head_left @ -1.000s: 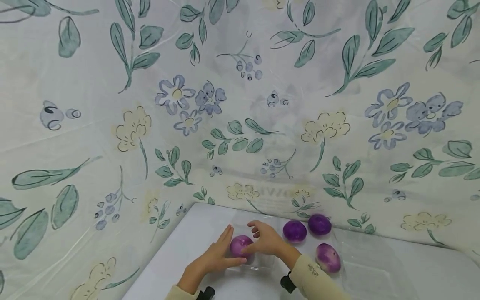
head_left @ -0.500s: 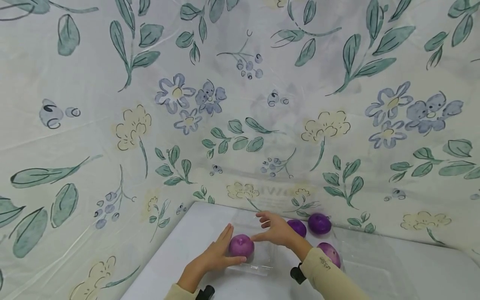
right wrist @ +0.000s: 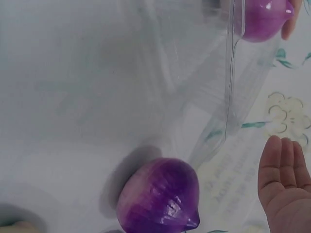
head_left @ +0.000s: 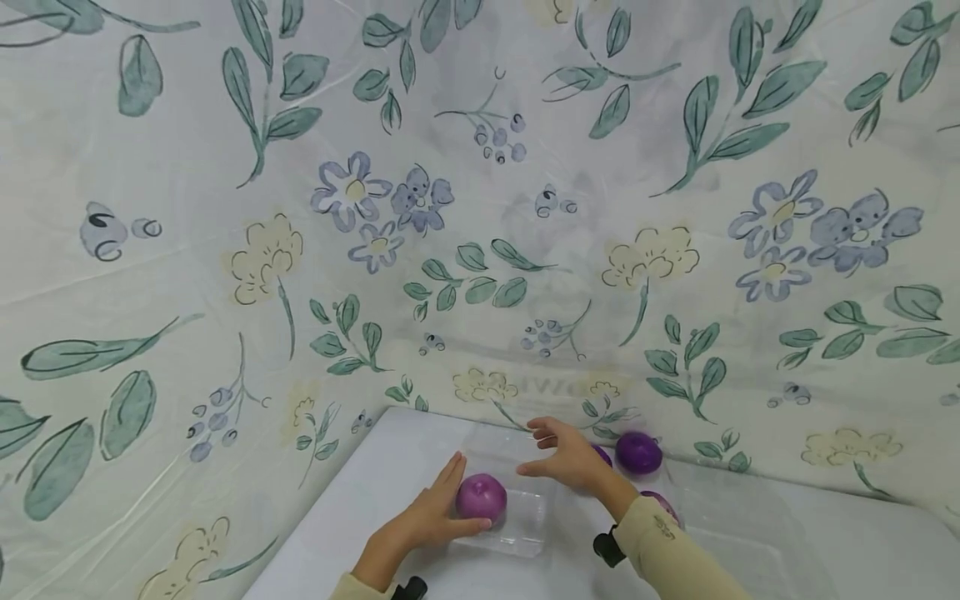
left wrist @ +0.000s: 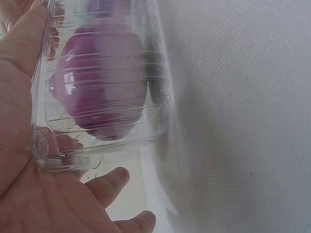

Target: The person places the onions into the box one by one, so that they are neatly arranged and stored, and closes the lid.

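Observation:
A pinkish-purple onion sits in a clear plastic box. My left hand rests against the box's near left corner, its fingers straight along the left side and the thumb stretched along the front. In the left wrist view, the onion shows through the ribbed wall. To the right, my right hand is above the table, apart from the onion, fingers loosely bent and holding nothing. A dark purple onion lies below it in the right wrist view.
Behind my right forearm stands another dark purple onion. A paler onion is partly hidden by the sleeve. A clear plastic tray lies on the white table at the right. Floral cloth hangs behind.
My right hand has let go of the onion in the box and moved right and slightly back. The left hand has stayed by the box.

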The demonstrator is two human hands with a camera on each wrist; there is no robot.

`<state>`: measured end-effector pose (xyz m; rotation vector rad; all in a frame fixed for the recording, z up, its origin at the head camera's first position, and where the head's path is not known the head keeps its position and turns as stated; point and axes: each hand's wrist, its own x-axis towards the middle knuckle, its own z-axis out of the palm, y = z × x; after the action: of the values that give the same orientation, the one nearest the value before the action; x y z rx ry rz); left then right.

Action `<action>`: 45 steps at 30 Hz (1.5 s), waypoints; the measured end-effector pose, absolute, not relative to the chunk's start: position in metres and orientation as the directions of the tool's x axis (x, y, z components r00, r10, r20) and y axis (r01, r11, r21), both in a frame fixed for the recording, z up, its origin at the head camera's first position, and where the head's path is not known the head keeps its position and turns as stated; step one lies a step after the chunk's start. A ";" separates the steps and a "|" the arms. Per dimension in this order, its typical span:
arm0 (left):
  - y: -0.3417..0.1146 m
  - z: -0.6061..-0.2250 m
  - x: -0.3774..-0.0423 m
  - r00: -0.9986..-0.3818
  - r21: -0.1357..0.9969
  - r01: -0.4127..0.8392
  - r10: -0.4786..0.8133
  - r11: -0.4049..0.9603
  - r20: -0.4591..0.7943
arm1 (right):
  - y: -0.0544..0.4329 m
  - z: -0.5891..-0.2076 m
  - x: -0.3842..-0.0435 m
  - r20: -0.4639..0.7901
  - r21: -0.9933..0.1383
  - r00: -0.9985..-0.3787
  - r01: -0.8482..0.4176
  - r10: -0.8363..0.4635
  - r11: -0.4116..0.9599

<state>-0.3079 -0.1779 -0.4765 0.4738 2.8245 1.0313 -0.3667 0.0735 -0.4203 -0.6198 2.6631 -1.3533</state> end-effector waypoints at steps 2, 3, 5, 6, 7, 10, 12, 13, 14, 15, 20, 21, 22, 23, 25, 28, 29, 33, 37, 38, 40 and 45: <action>-0.177 -0.478 -0.308 -0.947 0.647 0.251 0.323 0.720 0.007 | 0.076 -0.421 -0.368 0.115 -0.778 -0.921 -0.317 -0.373 0.543; -0.177 -0.478 -0.308 -0.946 0.647 0.250 0.323 0.720 0.005 | 0.077 -0.420 -0.368 0.118 -0.773 -0.924 -0.316 -0.364 0.551; -0.177 -0.478 -0.308 -0.946 0.646 0.247 0.323 0.722 0.001 | 0.079 -0.419 -0.369 0.123 -0.768 -0.929 -0.313 -0.350 0.559; -0.177 -0.478 -0.308 -0.946 0.645 0.249 0.324 0.723 0.002 | 0.080 -0.419 -0.369 0.124 -0.768 -0.931 -0.310 -0.345 0.561; -0.177 -0.477 -0.308 -0.946 0.643 0.248 0.323 0.725 0.001 | 0.081 -0.419 -0.369 0.124 -0.768 -0.932 -0.308 -0.341 0.562; -0.177 -0.476 -0.308 -0.947 0.638 0.250 0.322 0.728 0.003 | 0.084 -0.418 -0.371 0.115 -0.772 -0.938 -0.292 -0.328 0.564; -0.177 -0.476 -0.308 -0.947 0.635 0.250 0.321 0.731 0.004 | 0.087 -0.419 -0.372 0.115 -0.767 -0.940 -0.290 -0.322 0.572; -0.177 -0.476 -0.308 -0.947 0.635 0.249 0.320 0.731 0.004 | 0.089 -0.419 -0.372 0.116 -0.763 -0.940 -0.290 -0.319 0.578; -0.177 -0.476 -0.308 -0.947 0.635 0.249 0.320 0.731 0.003 | 0.090 -0.418 -0.372 0.115 -0.762 -0.942 -0.287 -0.316 0.580; -0.177 -0.476 -0.308 -0.948 0.635 0.247 0.319 0.732 0.002 | 0.091 -0.419 -0.372 0.117 -0.759 -0.943 -0.288 -0.313 0.584; -0.177 -0.477 -0.307 -0.949 0.646 0.240 0.316 0.724 -0.002 | 0.095 -0.420 -0.373 0.120 -0.748 -0.946 -0.286 -0.301 0.599; -0.177 -0.477 -0.307 -0.948 0.646 0.243 0.318 0.723 0.000 | 0.096 -0.421 -0.374 0.123 -0.745 -0.947 -0.285 -0.295 0.603; -0.177 -0.477 -0.307 -0.947 0.646 0.245 0.320 0.723 0.000 | 0.097 -0.422 -0.374 0.123 -0.745 -0.949 -0.282 -0.290 0.605; -0.177 -0.477 -0.307 -0.947 0.644 0.246 0.322 0.724 0.000 | 0.098 -0.423 -0.374 0.123 -0.743 -0.950 -0.279 -0.286 0.609; -0.177 -0.478 -0.307 -0.946 0.639 0.250 0.325 0.728 0.000 | 0.099 -0.424 -0.374 0.123 -0.740 -0.953 -0.274 -0.278 0.614; -0.178 -0.478 -0.308 -0.945 0.631 0.258 0.326 0.731 0.009 | 0.102 -0.425 -0.374 0.124 -0.741 -0.954 -0.273 -0.273 0.614; -0.178 -0.478 -0.308 -0.945 0.627 0.263 0.326 0.734 0.015 | 0.103 -0.425 -0.374 0.126 -0.741 -0.954 -0.272 -0.271 0.614; -0.178 -0.477 -0.310 -0.945 0.612 0.280 0.325 0.739 0.041 | 0.107 -0.426 -0.375 0.134 -0.754 -0.960 -0.260 -0.246 0.604; -0.177 -0.475 -0.309 -0.946 0.613 0.278 0.321 0.740 0.042 | 0.109 -0.430 -0.376 0.135 -0.764 -0.967 -0.241 -0.217 0.598; -0.178 -0.475 -0.308 -0.946 0.613 0.278 0.320 0.740 0.042 | 0.110 -0.431 -0.376 0.133 -0.764 -0.968 -0.237 -0.214 0.601; -0.178 -0.475 -0.307 -0.947 0.612 0.274 0.318 0.741 0.039 | 0.111 -0.434 -0.376 0.122 -0.763 -0.972 -0.223 -0.203 0.607; -0.178 -0.476 -0.306 -0.945 0.618 0.279 0.324 0.735 0.042 | 0.114 -0.439 -0.378 0.120 -0.764 -0.977 -0.205 -0.178 0.612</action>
<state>-0.3060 -0.1785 -0.4755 0.4978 2.8614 1.0030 -0.3777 0.1139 -0.4390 -0.3384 2.8489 -1.3568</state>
